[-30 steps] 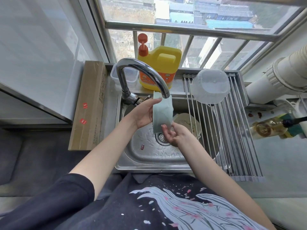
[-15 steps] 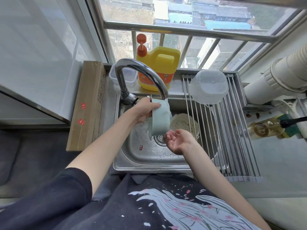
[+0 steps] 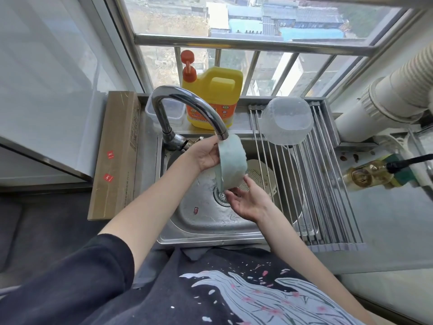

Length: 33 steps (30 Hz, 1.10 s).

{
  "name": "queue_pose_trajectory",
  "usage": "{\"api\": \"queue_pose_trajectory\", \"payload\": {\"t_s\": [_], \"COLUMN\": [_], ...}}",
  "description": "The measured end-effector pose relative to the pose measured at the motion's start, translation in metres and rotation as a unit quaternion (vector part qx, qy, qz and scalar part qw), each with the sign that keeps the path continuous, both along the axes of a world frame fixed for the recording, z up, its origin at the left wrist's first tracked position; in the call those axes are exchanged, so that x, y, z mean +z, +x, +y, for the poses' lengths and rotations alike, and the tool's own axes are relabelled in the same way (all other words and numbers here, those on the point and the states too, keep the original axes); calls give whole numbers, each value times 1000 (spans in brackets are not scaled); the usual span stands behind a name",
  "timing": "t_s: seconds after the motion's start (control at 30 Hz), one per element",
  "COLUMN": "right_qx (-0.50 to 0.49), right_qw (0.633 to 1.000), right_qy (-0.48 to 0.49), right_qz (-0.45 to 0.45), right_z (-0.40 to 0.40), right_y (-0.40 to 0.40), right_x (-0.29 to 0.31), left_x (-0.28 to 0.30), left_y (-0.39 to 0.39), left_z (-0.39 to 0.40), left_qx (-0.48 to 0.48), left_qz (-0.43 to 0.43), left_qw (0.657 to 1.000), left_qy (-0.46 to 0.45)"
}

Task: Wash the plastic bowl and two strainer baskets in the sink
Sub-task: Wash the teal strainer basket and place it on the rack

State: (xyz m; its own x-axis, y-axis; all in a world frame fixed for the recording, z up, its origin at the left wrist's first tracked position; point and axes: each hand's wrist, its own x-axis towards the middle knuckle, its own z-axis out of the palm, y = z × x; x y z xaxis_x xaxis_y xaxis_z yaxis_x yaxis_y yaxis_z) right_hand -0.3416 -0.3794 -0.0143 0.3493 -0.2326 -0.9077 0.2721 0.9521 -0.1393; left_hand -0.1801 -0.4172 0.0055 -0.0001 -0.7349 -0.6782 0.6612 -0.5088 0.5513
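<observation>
Since half a second ago the right hand (image 3: 248,202) is coming back up under the green strainer basket (image 3: 232,164), its spread, open fingertips (image 3: 230,197) now meeting the basket's lower edge, where earlier it was hanging open and clear of it. Gripping the basket's upper rim, the left hand (image 3: 206,154) is closing thumb and fingers on it just under the faucet (image 3: 187,106) spout, holding it on edge so its outside is facing the camera; its inside is hidden. Whether water is running is hard to make out.

Behind the basket, a cream strainer basket (image 3: 259,173) is lying in the sink (image 3: 201,233) toward its right wall, partly covered by the green one and by the rods of the drying rack (image 3: 328,195) spanning the sink's right side. At the rack's far end a clear plastic bowl (image 3: 287,123) is sitting upside down. On the sink's back ledge a yellow detergent jug (image 3: 215,102) is standing beside a small clear container (image 3: 174,111), partly hidden by the faucet. Along the sink's left edge a cardboard box (image 3: 117,156) is lying.
</observation>
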Motion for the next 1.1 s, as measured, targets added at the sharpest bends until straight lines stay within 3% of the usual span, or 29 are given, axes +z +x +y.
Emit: {"api": "queue_pose_trajectory", "payload": {"t_s": [0.17, 0.27, 0.4, 0.47, 0.57, 0.7, 0.77, 0.87, 0.9, 0.93, 1.0, 1.1], "right_qx": [29, 73, 210, 226, 224, 326, 351, 379, 394, 403, 397, 361], "right_qw": [999, 997, 969, 946, 919, 810, 783, 779, 775, 776, 786, 807], "right_qy": [-2, -11, -82, -152, -241, -379, -400, -382, -381, -380, -381, -376], "right_qz": [23, 36, 104, 174, 217, 308, 322, 322, 314, 302, 281, 278], "right_z": [-2, 2, 4, 0, -13, -29, -32, -31, -28, -25, -14, 2], "right_y": [11, 11, 2, -6, -17, -18, -18, -21, -23, -23, -24, -31], "right_x": [-1, -1, 6, 7, 7, 1, -6, -9, -8, -8, -10, -18], "left_x": [1, -1, -9, -10, -10, -21, -32, -43, -46, -46, -45, -35], "left_y": [-4, -2, -6, -9, -15, -18, -16, -6, 0, 5, 14, 19], "left_z": [14, 21, 27, 33, 50, 75, 88, 102, 107, 112, 123, 141], "left_qx": [-112, -191, -237, -316, -452, -553, -573, -563, -551, -532, -466, -343], "left_qz": [-99, -195, -329, -463, -612, -700, -715, -730, -734, -737, -738, -713], "left_qw": [989, 962, 913, 823, 630, 409, 342, 292, 292, 312, 403, 570], "left_qy": [-14, -9, -42, -92, -160, -193, -209, -255, -269, -277, -275, -221]}}
